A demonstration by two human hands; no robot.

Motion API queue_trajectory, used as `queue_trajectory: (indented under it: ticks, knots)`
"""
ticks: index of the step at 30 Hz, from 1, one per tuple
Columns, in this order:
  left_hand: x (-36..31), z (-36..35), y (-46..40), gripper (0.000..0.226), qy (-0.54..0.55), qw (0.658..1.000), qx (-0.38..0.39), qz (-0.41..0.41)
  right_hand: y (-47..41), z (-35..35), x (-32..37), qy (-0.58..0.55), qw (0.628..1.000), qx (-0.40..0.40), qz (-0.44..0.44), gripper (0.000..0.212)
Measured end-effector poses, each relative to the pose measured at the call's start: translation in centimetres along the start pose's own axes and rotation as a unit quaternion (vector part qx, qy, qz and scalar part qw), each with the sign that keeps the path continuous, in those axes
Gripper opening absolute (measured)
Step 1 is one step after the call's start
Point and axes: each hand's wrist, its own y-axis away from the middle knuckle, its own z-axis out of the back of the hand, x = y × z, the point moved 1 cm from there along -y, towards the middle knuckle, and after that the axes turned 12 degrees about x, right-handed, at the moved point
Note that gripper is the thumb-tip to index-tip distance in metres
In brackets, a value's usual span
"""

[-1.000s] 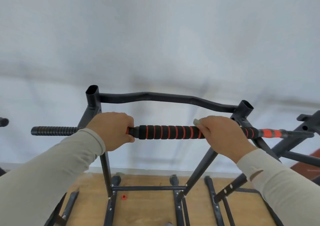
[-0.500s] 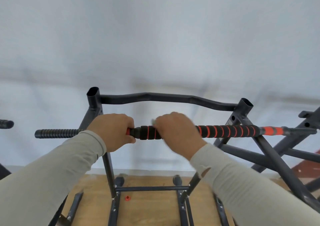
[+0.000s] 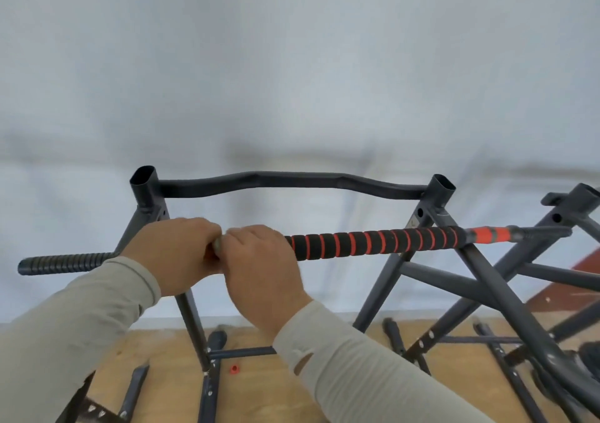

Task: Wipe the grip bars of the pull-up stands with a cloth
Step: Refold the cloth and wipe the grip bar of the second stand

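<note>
While both our hands curl over it, the grip bar [image 3: 373, 242] runs almost level across the view, its long axis from nine o'clock to three, the right end tilted slightly up. Our left hand [image 3: 175, 257] clamps the bar; our right hand [image 3: 259, 270] sits touching it, fingers wrapped round the bar with a sliver of cloth [image 3: 217, 244] showing between the two. Black-and-orange foam stretches away toward three o'clock on the stand [image 3: 435, 195].

cloth [image 3: 217, 245] mostly hidden between hands
</note>
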Motion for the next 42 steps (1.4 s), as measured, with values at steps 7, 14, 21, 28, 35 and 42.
queue_trajectory:
  ticks: [7,14,21,28,35,42]
  knots:
    - [-0.2,1.1,0.2,0.017,0.021,0.998,0.063,0.002,4.8,4.1,-11.4,0.110,0.989,0.059,-0.085,0.032]
    - [-3.8,2.0,-0.1,0.052,0.012,0.998,0.061,-0.028,6.7,5.8,-15.3,0.053,0.970,0.047,-0.231,0.030]
    - [-5.4,2.4,-1.6,0.018,0.018,0.997,0.062,-0.041,4.6,2.6,-11.1,0.038,0.983,-0.053,-0.172,0.014]
    - [-5.1,2.4,-1.8,0.015,0.023,0.998,0.050,-0.035,1.8,0.4,-6.4,-0.050,0.998,-0.040,-0.002,0.020]
    - [-4.9,2.1,-1.7,0.018,0.022,0.998,0.056,-0.034,8.4,6.8,-19.6,0.074,0.968,0.108,-0.214,0.017]
    - [-5.2,2.1,-1.5,0.016,0.020,0.998,0.053,-0.021,7.3,5.4,-17.4,0.061,0.967,0.011,-0.248,0.021]
